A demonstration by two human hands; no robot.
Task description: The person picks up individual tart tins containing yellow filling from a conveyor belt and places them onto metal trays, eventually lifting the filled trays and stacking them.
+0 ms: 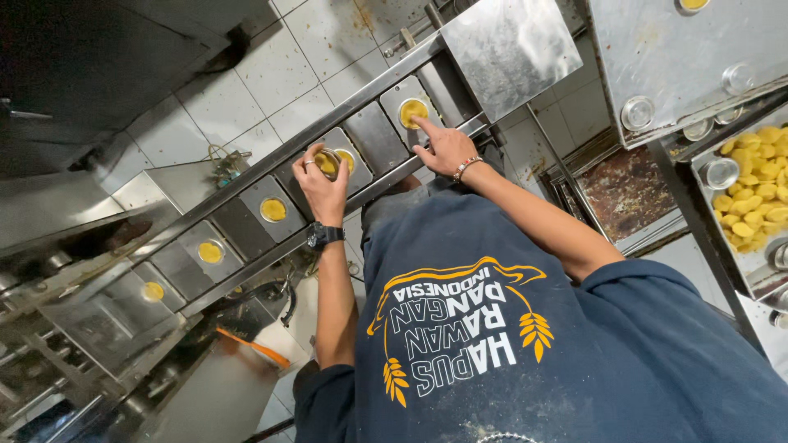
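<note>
Dough discs [413, 111] sit in conveyor plates [271, 209]; right hand [443, 148] presses one with open fingers, left hand [322, 184] pinches a metal cup [327, 161].

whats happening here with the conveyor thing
A person stands at a metal conveyor of plates, each carrying a round yellow dough piece. The left hand holds a small metal cup over one plate; the right hand fingers the dough on the next. A tray of yellow dough pieces sits to the right.
</note>
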